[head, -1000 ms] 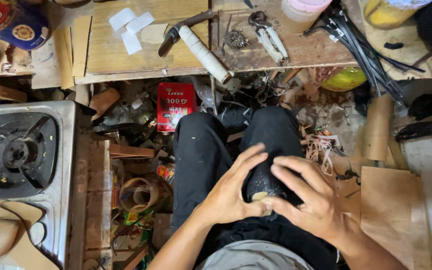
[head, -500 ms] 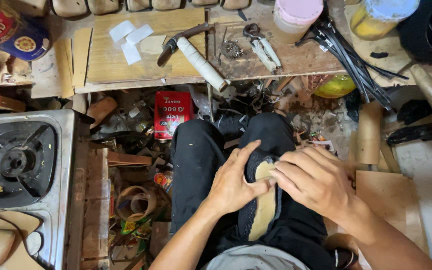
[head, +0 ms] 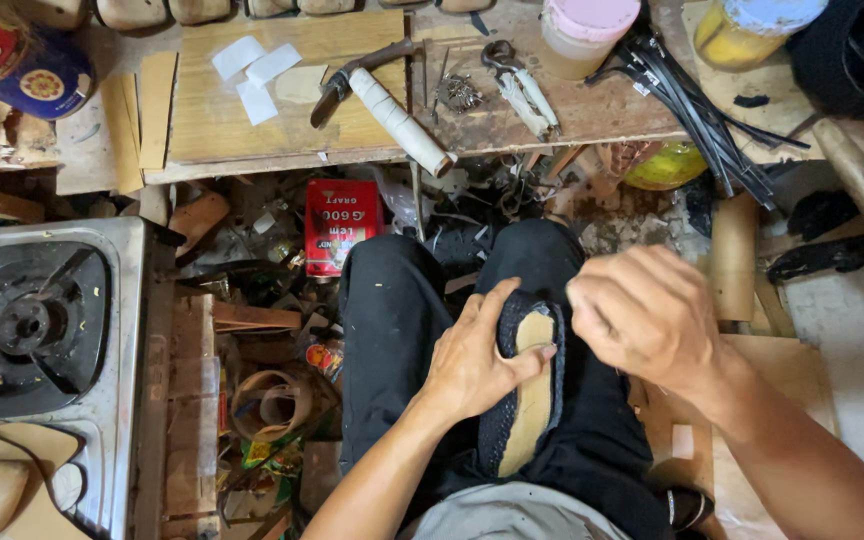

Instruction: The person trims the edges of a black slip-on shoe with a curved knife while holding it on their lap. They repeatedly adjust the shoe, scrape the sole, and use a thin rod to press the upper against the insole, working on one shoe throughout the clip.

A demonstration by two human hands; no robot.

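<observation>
While the left hand [head: 472,365] presses down on a dark shoe [head: 524,390] lying sole-up on the person's lap, its thumb rests on the tan sole. Just right of that grip, the right hand [head: 642,315] floats above the shoe, curled shut; it may pinch something tiny, but I cannot tell. Beyond both hands sits a wooden bench [head: 252,130] with a hammer [head: 382,95].

The shoe upper [head: 522,390] is black knit around a tan insole [head: 530,395]; trousers [head: 392,330] black. A red packet [head: 340,228] lies below the pale wooden bench [head: 252,120], beside a white-wrapped hammer handle [head: 397,118], a pink-lidded tub [head: 584,30] and what seems a yellow jar [head: 742,30]
</observation>
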